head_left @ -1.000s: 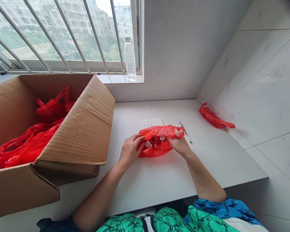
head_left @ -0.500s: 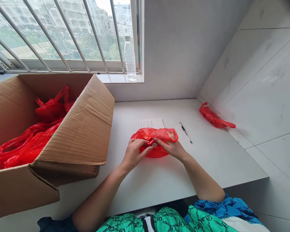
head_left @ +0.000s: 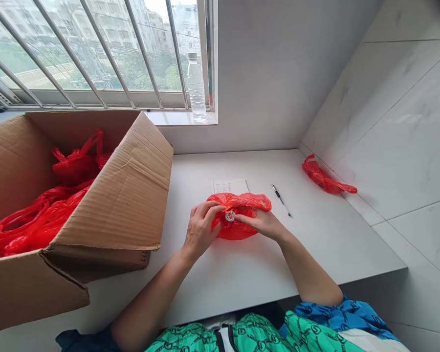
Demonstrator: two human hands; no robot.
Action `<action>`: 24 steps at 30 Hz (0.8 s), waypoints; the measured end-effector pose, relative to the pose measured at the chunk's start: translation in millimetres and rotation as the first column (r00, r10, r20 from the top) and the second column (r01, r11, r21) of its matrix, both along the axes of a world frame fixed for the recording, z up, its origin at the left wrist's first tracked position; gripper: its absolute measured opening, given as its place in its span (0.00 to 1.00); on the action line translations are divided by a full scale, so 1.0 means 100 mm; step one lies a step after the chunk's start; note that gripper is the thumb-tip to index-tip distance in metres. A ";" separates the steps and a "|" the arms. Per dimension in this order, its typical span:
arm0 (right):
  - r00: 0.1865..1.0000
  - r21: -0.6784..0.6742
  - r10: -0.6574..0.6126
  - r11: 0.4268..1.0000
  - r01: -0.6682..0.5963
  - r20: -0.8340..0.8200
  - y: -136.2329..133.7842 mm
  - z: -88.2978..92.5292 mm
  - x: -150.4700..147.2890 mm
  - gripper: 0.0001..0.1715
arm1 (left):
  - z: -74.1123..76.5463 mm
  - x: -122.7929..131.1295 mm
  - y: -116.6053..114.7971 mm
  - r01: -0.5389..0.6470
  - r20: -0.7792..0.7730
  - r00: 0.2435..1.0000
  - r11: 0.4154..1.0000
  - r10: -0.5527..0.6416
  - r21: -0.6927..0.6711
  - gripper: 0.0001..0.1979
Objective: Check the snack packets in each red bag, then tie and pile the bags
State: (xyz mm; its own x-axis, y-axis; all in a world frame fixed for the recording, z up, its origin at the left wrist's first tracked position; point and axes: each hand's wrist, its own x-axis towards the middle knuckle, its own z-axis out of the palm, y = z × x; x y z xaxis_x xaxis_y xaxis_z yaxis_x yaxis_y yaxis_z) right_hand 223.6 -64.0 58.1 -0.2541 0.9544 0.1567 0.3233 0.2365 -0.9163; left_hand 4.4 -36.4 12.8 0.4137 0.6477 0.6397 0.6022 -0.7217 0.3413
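Observation:
A red plastic bag (head_left: 238, 233) rests on the white table, its mouth spread between my two hands. Inside the opening shows a small round white piece with reddish markings (head_left: 230, 215); what it belongs to is hidden by the bag. My left hand (head_left: 202, 225) grips the bag's left edge, fingers bent over the rim and thumb lower down. On the other side my right hand (head_left: 266, 224) has hold of the right edge, some of its fingers under the plastic and its thumb pointing at the round piece.
A large cardboard box (head_left: 132, 190) with several red bags (head_left: 47, 215) stands at left. Behind my hands lie a sheet of paper (head_left: 230, 186) and a pen (head_left: 280, 199). Another red bag (head_left: 324, 177) lies by the right wall. A clear bottle (head_left: 197, 90) stands on the windowsill.
The bag's mouth has been drawn wider, so the round white piece shows more fully. My left hand has shifted slightly, its thumb moving away from that piece.

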 end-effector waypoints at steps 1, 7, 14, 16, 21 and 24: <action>1.000 -0.002 -0.002 1.000 0.002 -0.003 0.01 -0.01 0.01 0.16 | -0.01 0.00 0.00 0.000 0.001 1.000 0.999 0.000 -0.044 0.23; 1.000 0.038 0.007 0.999 -0.008 0.017 0.03 -0.05 0.05 0.15 | 0.01 0.00 -0.02 0.089 -0.078 0.991 0.980 -0.104 -0.176 0.20; 0.998 0.023 -0.021 1.000 0.019 0.058 0.02 0.00 0.01 0.15 | 0.02 0.03 -0.04 0.128 0.016 0.992 0.954 -0.129 -0.272 0.10; 0.998 0.004 -0.003 1.000 0.002 0.069 0.00 0.01 0.00 0.15 | 0.02 0.03 -0.04 0.121 0.052 0.992 0.953 -0.111 -0.279 0.08; 0.988 -0.014 -0.029 0.999 0.031 0.153 -0.04 0.03 -0.02 0.11 | 0.04 0.04 -0.04 0.125 0.049 0.992 0.959 -0.117 -0.255 0.09; 0.992 -0.017 -0.029 0.999 0.031 0.120 -0.07 0.04 -0.04 0.11 | 0.06 0.04 -0.06 0.147 0.069 0.989 0.946 -0.133 -0.290 0.09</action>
